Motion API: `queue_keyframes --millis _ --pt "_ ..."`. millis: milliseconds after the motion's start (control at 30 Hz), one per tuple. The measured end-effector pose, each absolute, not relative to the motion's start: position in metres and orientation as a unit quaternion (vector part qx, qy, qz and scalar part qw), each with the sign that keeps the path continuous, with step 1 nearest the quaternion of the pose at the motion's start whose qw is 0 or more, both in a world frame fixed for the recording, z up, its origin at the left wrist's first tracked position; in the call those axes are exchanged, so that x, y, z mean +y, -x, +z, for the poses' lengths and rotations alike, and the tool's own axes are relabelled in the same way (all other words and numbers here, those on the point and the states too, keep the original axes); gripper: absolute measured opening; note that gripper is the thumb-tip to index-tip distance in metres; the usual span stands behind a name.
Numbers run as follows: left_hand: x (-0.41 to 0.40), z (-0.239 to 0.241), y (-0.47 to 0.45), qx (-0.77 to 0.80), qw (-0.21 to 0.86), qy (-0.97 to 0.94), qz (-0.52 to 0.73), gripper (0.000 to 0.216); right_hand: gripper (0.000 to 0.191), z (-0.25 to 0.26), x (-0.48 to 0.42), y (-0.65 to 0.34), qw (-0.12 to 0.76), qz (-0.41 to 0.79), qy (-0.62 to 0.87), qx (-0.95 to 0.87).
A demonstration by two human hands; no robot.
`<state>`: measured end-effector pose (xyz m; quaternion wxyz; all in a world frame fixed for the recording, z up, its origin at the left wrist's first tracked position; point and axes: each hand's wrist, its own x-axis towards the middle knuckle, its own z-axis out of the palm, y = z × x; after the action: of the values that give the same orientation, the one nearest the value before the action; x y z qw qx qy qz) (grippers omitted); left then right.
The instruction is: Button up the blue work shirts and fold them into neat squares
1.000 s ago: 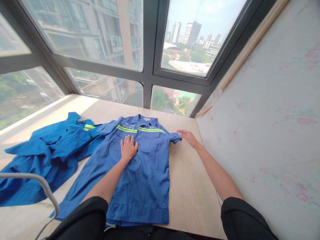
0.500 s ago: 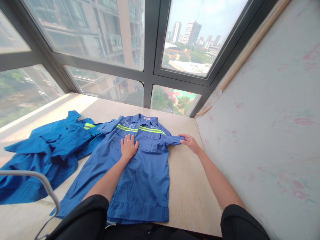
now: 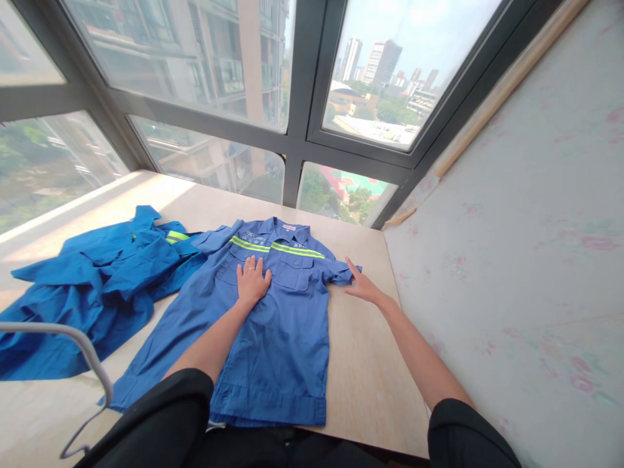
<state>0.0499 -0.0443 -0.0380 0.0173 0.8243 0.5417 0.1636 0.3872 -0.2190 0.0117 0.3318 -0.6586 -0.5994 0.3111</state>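
Note:
A blue short-sleeved work shirt (image 3: pixel 277 338) with yellow-green reflective stripes lies flat, front up, on a light wooden table (image 3: pixel 370 377). My left hand (image 3: pixel 252 281) rests open and flat on its chest, between the two pockets. My right hand (image 3: pixel 361 285) is open, fingers stretched out, just beside the end of the shirt's right sleeve, holding nothing. The sleeve lies spread out sideways on the table.
A heap of brighter blue garments (image 3: pixel 92 286) lies on the table to the left. A grey wire hanger (image 3: pixel 73 344) pokes in at the lower left. Large windows (image 3: pixel 205 58) stand behind the table, and a pale floral wall (image 3: pixel 526 260) closes the right side.
My right hand pinched the sleeve end half a second ago; now it has let go and lies open beside it. The left hand has stayed on the chest.

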Motion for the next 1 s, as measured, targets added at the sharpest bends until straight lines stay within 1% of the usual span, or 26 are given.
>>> queue_keyframes --millis 100,167,267,333,433,533,600,633,700,800,900,1000 --pt "-0.044 -0.038 -0.05 0.542 0.018 -0.824 0.164 0.058 0.095 0.008 -0.217 -0.385 0.341 0.307 0.678 -0.574" --pt "-0.044 -0.038 -0.05 0.542 0.022 -0.823 0.165 0.058 0.088 0.01 -0.218 -0.385 0.372 0.332 0.673 -0.546" --pt "-0.045 -0.037 -0.05 0.542 0.034 -0.822 0.172 0.058 0.092 0.02 -0.225 -0.389 0.428 0.397 0.65 -0.486" --pt "-0.045 -0.036 -0.05 0.54 0.041 -0.822 0.175 0.058 0.097 0.027 -0.234 -0.392 0.441 0.411 0.651 -0.461" --pt "-0.046 -0.036 -0.05 0.541 0.045 -0.821 0.175 0.058 0.094 0.032 -0.249 -0.393 0.404 0.393 0.676 -0.474" --pt "-0.046 -0.035 -0.05 0.543 0.044 -0.82 0.174 0.058 0.09 0.023 -0.262 -0.39 0.351 0.404 0.684 -0.495" --pt "-0.047 -0.035 -0.05 0.543 0.042 -0.82 0.176 0.058 0.086 0.013 -0.265 -0.388 0.354 0.408 0.692 -0.479" --pt "-0.047 -0.035 -0.05 0.543 0.04 -0.82 0.176 0.058 0.083 0.008 -0.264 -0.387 0.371 0.404 0.698 -0.461" --pt "-0.046 -0.035 -0.05 0.543 0.036 -0.821 0.174 0.057 0.074 -0.001 -0.258 -0.389 0.429 0.392 0.712 -0.393" --pt "-0.046 -0.036 -0.05 0.542 0.03 -0.822 0.172 0.057 0.05 -0.007 -0.245 -0.395 0.497 0.379 0.727 -0.285" --pt "-0.046 -0.037 -0.05 0.544 0.029 -0.821 0.171 0.057 0.026 -0.007 -0.235 -0.405 0.514 0.376 0.735 -0.232" --pt "-0.045 -0.037 -0.05 0.545 0.031 -0.821 0.167 0.057 0.01 -0.004 -0.227 -0.415 0.534 0.387 0.73 -0.179"
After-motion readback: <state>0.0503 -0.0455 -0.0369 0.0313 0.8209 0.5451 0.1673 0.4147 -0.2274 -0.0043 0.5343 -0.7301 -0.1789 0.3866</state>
